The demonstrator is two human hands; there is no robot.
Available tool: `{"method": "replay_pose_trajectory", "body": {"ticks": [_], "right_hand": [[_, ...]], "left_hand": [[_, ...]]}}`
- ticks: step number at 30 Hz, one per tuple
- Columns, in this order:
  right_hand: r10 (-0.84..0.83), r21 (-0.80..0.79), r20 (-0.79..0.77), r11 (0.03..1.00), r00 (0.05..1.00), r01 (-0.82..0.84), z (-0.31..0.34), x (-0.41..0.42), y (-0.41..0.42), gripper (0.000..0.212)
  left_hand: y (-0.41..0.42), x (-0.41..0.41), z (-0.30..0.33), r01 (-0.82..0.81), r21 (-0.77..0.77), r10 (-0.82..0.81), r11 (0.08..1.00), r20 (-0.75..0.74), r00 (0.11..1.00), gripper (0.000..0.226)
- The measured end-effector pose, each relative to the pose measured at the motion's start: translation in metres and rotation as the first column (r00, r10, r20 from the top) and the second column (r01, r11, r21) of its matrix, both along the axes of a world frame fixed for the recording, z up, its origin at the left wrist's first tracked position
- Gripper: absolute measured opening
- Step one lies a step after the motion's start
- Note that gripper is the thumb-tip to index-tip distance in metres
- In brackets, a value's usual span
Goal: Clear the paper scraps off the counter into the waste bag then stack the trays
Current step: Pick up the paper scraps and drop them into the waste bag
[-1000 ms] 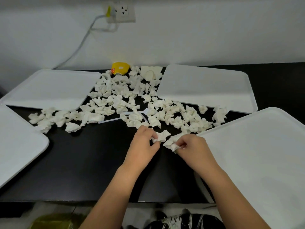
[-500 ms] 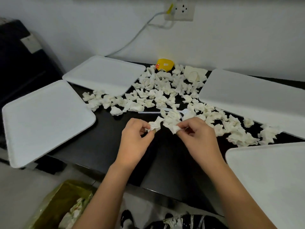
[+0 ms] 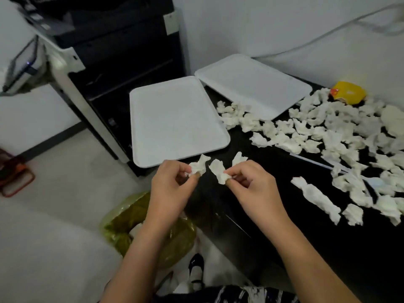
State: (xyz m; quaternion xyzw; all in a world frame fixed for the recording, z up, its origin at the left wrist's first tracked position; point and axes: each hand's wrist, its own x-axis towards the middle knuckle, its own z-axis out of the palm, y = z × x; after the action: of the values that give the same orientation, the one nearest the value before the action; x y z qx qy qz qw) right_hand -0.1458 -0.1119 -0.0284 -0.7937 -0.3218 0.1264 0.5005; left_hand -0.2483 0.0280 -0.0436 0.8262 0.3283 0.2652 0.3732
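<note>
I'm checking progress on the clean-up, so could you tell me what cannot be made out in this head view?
- Waste bag: its opening and contents are mostly hidden by the left forearm.
- Paper scraps on the counter: the pile runs off the right edge, so no full count.
- Trays: only two show; any others lie outside the frame.
- Yellow object: too blurred to identify.

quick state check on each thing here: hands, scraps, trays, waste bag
left hand: pinches a paper scrap
right hand: pinches paper scraps
scrap pile: spread loose on the black counter
near tray: flat, unstacked
far tray: flat, unstacked
waste bag: open, on the floor below the hands
</note>
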Motion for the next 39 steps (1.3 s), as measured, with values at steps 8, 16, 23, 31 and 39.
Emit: {"method": "replay_pose_trajectory", "body": {"ticks": [8, 16, 23, 31, 39], "right_hand": [[0.345, -0.091, -0.004, 0.934, 0.938, -0.344, -0.015, -0.045, 0.126, 0.011], [0.637, -0.256, -0.018, 0.742, 0.771, -0.619, -0.064, -0.101, 0.232, 0.013], [0.668, -0.511, -0.12, 0.593, 0.734, -0.623, -0.153, -0.123, 0.298, 0.016], [0.566, -0.713, -0.264, 0.431, 0.781, -0.554, -0.254, -0.132, 0.358, 0.015], [0.465, -0.738, -0.31, 0.432, 0.829, -0.518, -0.303, -0.13, 0.384, 0.037]], "left_hand": [[0.089, -0.083, -0.017, -0.309, -0.09, 0.308, 0.947, -0.022, 0.951, 0.013], [0.163, -0.159, -0.068, -0.579, -0.218, 0.572, 0.786, -0.102, 0.814, 0.018], [0.192, -0.225, -0.133, -0.745, -0.281, 0.69, 0.606, -0.282, 0.667, 0.015], [0.192, -0.264, -0.217, -0.812, -0.39, 0.682, 0.435, -0.447, 0.579, 0.015], [0.224, -0.234, -0.27, -0.774, -0.428, 0.573, 0.466, -0.521, 0.633, 0.009]]}}
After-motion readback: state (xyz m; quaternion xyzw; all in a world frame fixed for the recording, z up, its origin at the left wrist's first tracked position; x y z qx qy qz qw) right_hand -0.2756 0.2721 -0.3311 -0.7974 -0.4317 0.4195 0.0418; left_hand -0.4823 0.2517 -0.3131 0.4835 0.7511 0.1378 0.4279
